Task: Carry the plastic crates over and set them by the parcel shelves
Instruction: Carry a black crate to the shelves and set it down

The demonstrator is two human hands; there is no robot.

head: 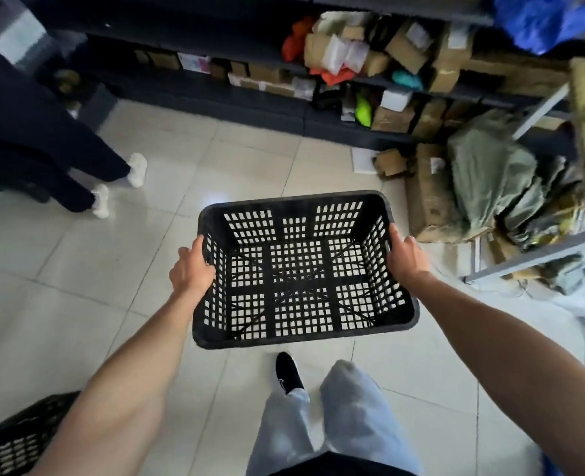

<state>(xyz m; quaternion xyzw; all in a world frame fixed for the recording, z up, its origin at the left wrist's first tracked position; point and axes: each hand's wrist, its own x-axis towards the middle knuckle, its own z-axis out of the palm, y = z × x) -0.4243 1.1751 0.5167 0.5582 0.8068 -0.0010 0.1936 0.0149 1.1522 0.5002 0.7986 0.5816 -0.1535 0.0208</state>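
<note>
I hold an empty black plastic crate [301, 269] with latticed walls and floor, level above the tiled floor in front of my legs. My left hand [191, 267] grips its left rim and my right hand [406, 257] grips its right rim. A second black crate [13, 438] sits on the floor at the lower left, partly hidden by my left forearm. The dark parcel shelves [284, 108] run along the far wall, packed with cardboard boxes and coloured bags.
Another person's legs in dark trousers and white shoes [119, 180] stand at the left. Boxes and green sacks [490, 187] are piled on the floor at the right beside a grey metal frame [531, 259]. Pale floor tiles [250, 159] lie between me and the shelves.
</note>
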